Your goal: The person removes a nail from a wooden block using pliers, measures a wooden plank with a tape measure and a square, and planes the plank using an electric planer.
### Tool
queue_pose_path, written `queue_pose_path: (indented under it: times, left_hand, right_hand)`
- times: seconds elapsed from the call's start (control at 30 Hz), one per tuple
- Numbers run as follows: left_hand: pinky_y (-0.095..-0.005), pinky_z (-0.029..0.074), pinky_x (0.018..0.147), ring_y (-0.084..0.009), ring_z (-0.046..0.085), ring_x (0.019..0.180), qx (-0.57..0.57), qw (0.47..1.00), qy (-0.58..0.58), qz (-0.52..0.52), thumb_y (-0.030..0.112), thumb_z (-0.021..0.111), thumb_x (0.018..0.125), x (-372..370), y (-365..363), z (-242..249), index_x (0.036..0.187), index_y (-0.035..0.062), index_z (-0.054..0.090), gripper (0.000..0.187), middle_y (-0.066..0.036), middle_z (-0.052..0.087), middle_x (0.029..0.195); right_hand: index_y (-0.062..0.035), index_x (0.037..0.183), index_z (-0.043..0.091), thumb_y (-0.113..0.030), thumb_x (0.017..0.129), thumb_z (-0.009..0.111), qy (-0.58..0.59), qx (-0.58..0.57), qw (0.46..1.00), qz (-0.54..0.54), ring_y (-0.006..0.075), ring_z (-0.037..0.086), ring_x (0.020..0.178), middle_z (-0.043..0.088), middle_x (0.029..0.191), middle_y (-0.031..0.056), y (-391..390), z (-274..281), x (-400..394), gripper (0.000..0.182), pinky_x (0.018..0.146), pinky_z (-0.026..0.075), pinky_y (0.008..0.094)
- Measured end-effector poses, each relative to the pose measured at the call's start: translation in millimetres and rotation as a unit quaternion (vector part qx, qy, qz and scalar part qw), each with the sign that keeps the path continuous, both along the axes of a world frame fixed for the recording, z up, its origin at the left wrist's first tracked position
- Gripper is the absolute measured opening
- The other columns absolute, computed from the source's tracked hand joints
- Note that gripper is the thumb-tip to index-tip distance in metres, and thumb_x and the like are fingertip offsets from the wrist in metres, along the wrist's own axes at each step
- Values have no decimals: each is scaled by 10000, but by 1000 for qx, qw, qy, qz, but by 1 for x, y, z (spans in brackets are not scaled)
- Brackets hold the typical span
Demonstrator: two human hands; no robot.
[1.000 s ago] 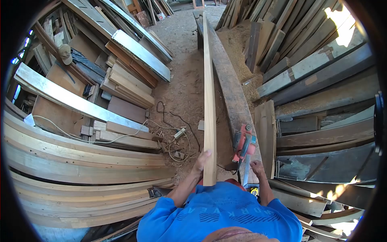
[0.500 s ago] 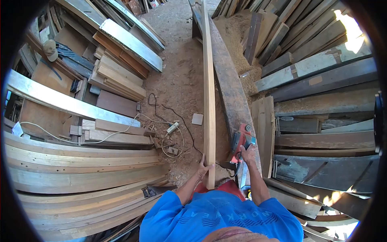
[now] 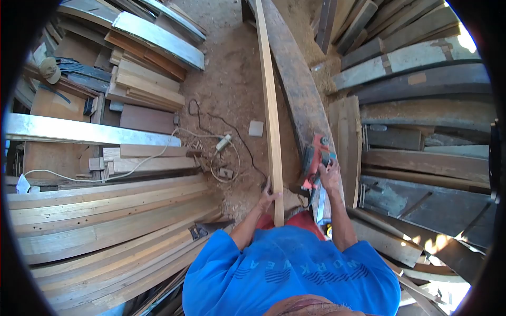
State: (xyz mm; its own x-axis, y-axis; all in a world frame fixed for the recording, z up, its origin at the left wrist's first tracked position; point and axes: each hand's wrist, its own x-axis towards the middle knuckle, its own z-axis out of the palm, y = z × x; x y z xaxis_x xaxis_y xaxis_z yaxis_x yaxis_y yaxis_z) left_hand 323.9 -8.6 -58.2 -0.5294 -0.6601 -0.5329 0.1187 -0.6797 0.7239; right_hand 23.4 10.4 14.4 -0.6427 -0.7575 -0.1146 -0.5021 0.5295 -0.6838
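Note:
A long, pale wooden beam [image 3: 271,116] runs away from my body. Near its close end, my left hand [image 3: 268,197] grips it from the left side. A red power planer [image 3: 315,158] rests on the dark, worn plank [image 3: 300,79] to the right of the beam. My right hand [image 3: 330,175] is closed around the planer's handle. Part of the handle is hidden under my fingers.
A power strip [image 3: 223,142] with a cable lies on the dusty ground at the left, near a small square piece [image 3: 256,128]. Stacked boards [image 3: 116,210] fill the left side. More timber [image 3: 427,163] lies along the right. A cap [image 3: 50,70] is at the upper left.
The whole view has shifted, with the ground and stacks sitting higher in the frame. The beam's near end appears higher too. Both hands keep their holds.

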Motion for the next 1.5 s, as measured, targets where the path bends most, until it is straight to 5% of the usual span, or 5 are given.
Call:
queue_pose_path:
  times: [0.33, 0.67, 0.83, 1.4, 1.5]
  left_hand:
    - [-316, 412, 1059, -188, 488, 1246, 26, 999, -7, -24, 206, 793, 781, 3, -3, -10, 1639, 156, -20, 1183, -53, 451, 1449]
    - [-320, 551, 679, -152, 607, 747, 90, 996, 6, 21, 294, 691, 836, 3, 2, -15, 1210, 118, 529, 444, -15, 553, 880]
    - [-380, 569, 796, -215, 658, 873, 104, 994, 32, 4, 425, 704, 807, 16, 0, -12, 1204, 61, 584, 552, -75, 639, 973]
    - [-529, 525, 992, -398, 617, 1167, 120, 970, 102, 186, 693, 636, 769, 33, -1, 139, 1489, 42, 409, 997, -240, 590, 1323]
    - [-564, 489, 997, -427, 555, 1206, 179, 921, 341, 64, 785, 574, 772, 21, 2, 139, 1517, 37, 345, 1080, -231, 510, 1394]
  right_hand:
    - [61, 1355, 519, -365, 952, 629, -44, 76, 996, -6, 375, 625, 1166, 626, 1252, 277, 55, -10, -11, 596, 994, 493, 443]
    - [-6, 1132, 663, -281, 860, 701, -19, 359, 927, 106, 382, 661, 1117, 684, 1156, 253, 122, -7, -24, 388, 947, 517, 508]
    - [-54, 1276, 598, -147, 713, 809, 72, 525, 818, 222, 422, 495, 1308, 559, 1356, 218, 164, -44, 26, 609, 1045, 450, 537]
    - [-33, 1102, 607, -237, 808, 659, 145, 282, 861, 399, 378, 598, 1101, 645, 1096, 189, 210, -61, -5, 362, 970, 462, 479]
    - [5, 1044, 564, -238, 774, 709, 28, 294, 882, 367, 423, 592, 1025, 610, 1026, 233, 202, -33, -13, 392, 912, 481, 504]
